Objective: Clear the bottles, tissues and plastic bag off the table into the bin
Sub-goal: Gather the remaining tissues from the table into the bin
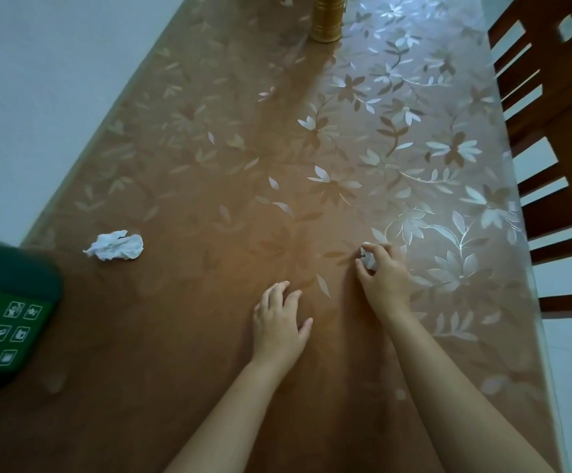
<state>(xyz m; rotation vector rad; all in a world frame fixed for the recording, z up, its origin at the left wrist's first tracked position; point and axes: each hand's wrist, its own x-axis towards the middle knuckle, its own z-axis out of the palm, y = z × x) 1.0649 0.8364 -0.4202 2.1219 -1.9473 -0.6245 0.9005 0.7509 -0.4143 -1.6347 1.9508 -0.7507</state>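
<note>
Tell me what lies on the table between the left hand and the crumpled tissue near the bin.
Nothing: in the head view, only bare patterned table separates the left hand from the crumpled tissue.

On the green bin [8, 322] at my left I see a white printed panel. It has six small pictogram squares in two columns, each one a white outline with a little drawing inside, but the drawings are too small and blurred for me to say what they show. Left of the squares there is a frame with some lines of white writing, cut by the edge of the view; I cannot read any letter of it. On the golden container [327, 18] at the far end of the table [209, 165] I see only ridges, no words. The table cover carries flower patterns, no text.
</note>
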